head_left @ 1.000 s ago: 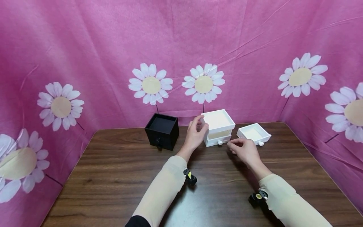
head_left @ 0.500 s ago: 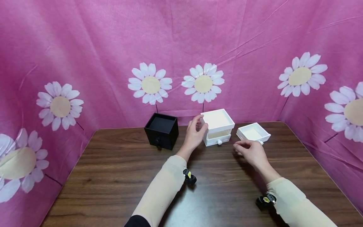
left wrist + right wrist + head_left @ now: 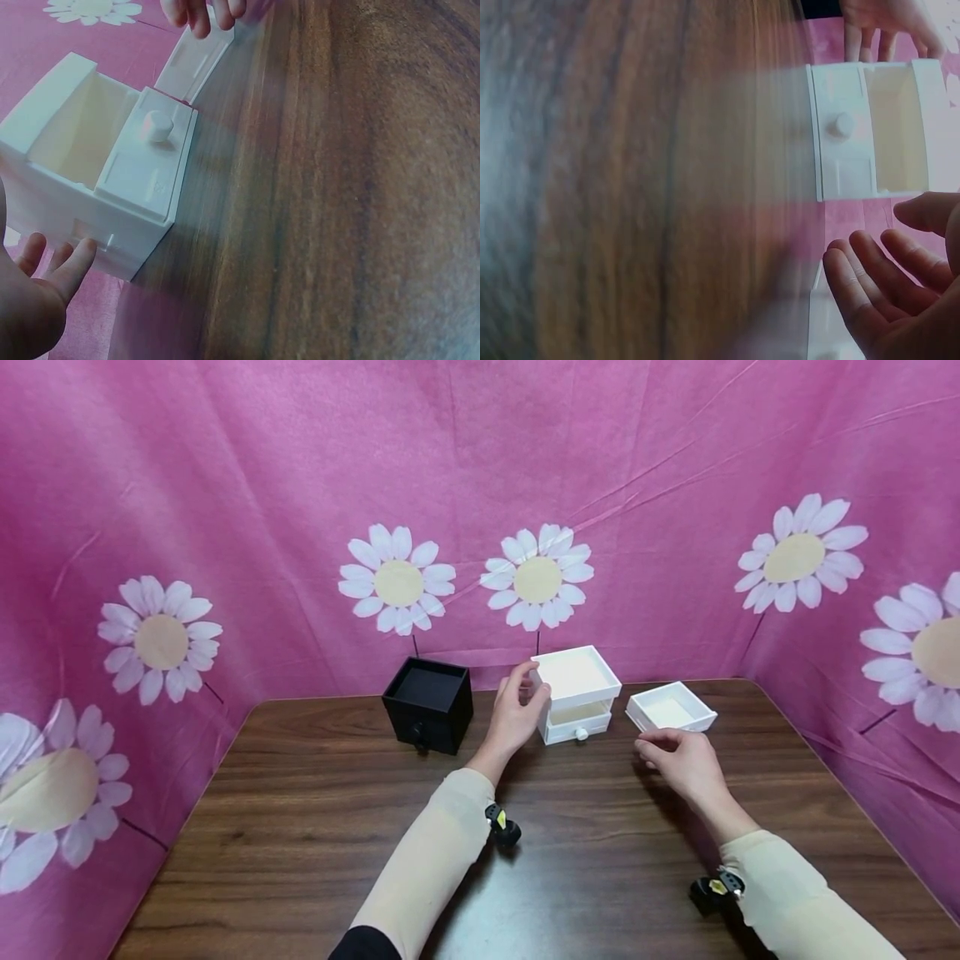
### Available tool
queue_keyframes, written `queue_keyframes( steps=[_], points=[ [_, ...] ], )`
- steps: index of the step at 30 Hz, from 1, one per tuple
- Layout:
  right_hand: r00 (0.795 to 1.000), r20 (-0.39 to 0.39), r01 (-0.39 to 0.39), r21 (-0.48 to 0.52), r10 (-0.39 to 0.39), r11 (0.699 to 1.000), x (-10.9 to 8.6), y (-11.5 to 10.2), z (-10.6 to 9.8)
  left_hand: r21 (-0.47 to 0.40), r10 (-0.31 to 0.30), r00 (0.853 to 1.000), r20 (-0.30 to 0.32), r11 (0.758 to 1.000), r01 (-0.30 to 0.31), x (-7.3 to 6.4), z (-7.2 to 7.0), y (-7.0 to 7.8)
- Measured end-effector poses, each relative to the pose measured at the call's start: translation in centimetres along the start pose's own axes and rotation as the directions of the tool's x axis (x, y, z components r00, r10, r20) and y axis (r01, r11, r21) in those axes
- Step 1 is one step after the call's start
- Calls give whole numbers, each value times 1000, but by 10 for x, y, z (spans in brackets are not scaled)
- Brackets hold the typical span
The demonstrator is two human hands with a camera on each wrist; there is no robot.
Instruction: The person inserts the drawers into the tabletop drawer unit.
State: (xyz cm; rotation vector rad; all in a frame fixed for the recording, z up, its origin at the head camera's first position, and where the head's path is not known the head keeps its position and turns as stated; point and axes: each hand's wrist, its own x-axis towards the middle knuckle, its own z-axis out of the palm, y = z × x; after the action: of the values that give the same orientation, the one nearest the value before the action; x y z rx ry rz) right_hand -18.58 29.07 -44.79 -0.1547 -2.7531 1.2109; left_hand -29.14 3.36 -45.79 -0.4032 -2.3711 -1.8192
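A small white two-tier drawer box (image 3: 576,675) stands near the back of the table, with an uncovered gap in its upper tier. Its lower drawer (image 3: 139,169) is pushed in and has a round white knob (image 3: 158,126). My left hand (image 3: 512,720) rests its fingertips against the left side of the box, the thumb near its front corner. To the right, a separate white drawer (image 3: 672,705) lies on the table. My right hand (image 3: 686,764) hovers at the front of that drawer, fingers loosely bent and holding nothing, hiding the drawer's knob.
A black drawer box (image 3: 427,706) with a black knob stands left of the white one. Pink cloth (image 3: 480,460) printed with large daisies hangs behind and beside the wooden table (image 3: 315,827).
My right hand has moved right, away from the white box's lower drawer, to the front of the loose drawer. My left hand has stayed against the box.
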Motion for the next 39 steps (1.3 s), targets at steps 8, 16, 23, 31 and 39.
queue_keyframes(
  steps=[8, 16, 23, 31, 39],
  points=[
    [999, -34, -15, -45, 14, 999, 4, 10, -18, -4, 6, 1000, 1, 1000, -6, 0, 1, 1],
    [998, -53, -49, -60, 45, 997, 4, 25, -26, -1, 6, 1000, 3, 1000, -6, 0, 0, 2],
    [995, -62, -87, -74, 82, 993, 7, 35, -32, -8, 0, 1000, 4, 1000, 0, 0, 0, 2],
    [990, -77, -126, -63, 121, 990, 8, 43, -39, -3, 1, 1000, 5, 1000, -1, -1, 1, 0],
    [978, -149, -161, -83, 147, 983, 8, 49, -43, -7, -4, 1000, -1, 1000, 4, 0, 0, 0]
  ],
)
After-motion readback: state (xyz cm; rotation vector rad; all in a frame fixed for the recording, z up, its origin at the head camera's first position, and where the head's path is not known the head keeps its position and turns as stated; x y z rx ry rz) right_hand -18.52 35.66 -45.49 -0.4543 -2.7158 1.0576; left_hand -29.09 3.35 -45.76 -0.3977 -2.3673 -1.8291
